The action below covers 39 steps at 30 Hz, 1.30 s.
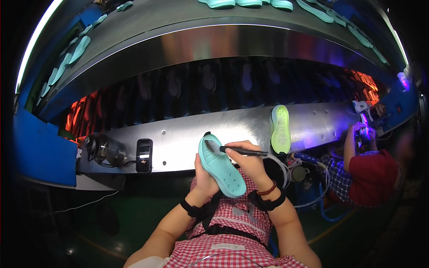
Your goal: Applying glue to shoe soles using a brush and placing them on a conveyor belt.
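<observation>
In my left hand (pixel 205 179) is a turquoise shoe sole (pixel 223 170), gripped along its left side and tilted with its wider, holed end toward me. My right hand (pixel 249 164) is closed around a black-handled brush (pixel 245 151) with a hose running off its right end. The brush's tip reaches into the hollow at the sole's far end, where a whitish patch shows. To the right of my hands, a yellow-green sole (pixel 280 130) lies lengthwise on the metal ledge (pixel 178 154).
A glass pot (pixel 109 151) and a black phone-like device (pixel 144 155) stand at the ledge's left. Behind, a dark conveyor belt (pixel 156 32) carries several turquoise soles (pixel 219 4). A co-worker in a red top (pixel 375 176) sits at the right, hands under purple light.
</observation>
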Each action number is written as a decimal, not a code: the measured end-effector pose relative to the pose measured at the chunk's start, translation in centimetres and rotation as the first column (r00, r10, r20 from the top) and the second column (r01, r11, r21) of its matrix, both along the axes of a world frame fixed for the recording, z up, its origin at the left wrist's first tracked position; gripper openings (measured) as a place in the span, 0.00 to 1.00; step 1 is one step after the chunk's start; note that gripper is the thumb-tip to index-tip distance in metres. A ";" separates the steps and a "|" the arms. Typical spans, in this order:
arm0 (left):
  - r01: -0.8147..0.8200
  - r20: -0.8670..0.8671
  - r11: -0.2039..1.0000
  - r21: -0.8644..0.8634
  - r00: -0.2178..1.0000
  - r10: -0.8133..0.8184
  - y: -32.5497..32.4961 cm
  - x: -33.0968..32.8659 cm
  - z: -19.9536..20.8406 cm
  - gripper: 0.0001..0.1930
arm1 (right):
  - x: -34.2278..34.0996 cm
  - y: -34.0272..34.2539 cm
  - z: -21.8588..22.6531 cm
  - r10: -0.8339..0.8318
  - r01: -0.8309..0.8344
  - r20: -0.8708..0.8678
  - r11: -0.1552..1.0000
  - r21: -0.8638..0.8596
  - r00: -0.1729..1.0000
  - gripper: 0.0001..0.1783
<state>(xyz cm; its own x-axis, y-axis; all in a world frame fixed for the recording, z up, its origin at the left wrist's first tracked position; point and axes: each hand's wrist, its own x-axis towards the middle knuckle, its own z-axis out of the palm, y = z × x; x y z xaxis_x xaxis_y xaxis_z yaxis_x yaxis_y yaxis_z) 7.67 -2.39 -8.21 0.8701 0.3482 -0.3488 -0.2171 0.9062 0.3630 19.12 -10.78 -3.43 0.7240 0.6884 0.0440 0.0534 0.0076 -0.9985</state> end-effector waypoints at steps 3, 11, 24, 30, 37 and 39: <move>-0.078 -0.110 0.993 0.085 0.990 0.087 0.5 0.4 -0.2 0.35 | -1.3 -0.2 1.1 0.163 -0.161 0.385 0.986 -0.037 0.908 0.13; 0.004 0.064 0.992 0.129 0.998 -0.013 3.2 -1.4 2.1 0.37 | 0.3 -3.9 4.9 0.505 -0.482 0.178 0.862 -0.158 0.845 0.11; 0.008 0.070 1.000 0.001 0.998 -0.008 1.5 -0.7 4.0 0.29 | -0.6 -3.2 5.0 0.151 -0.149 -0.020 0.986 0.079 0.988 0.07; -0.101 0.046 0.977 0.189 0.995 0.094 0.6 0.1 4.7 0.31 | -1.3 -3.4 3.9 0.605 -0.587 0.008 0.770 0.250 0.796 0.09; -0.081 0.155 0.977 0.196 0.987 0.051 -0.3 -0.4 5.7 0.28 | -1.8 -3.8 4.0 0.377 -0.377 0.005 0.925 0.050 0.926 0.10; -0.045 0.227 0.960 0.278 0.974 -0.020 0.3 -0.4 5.5 0.30 | -1.8 -4.4 3.8 0.541 -0.516 -0.033 0.817 0.257 0.840 0.09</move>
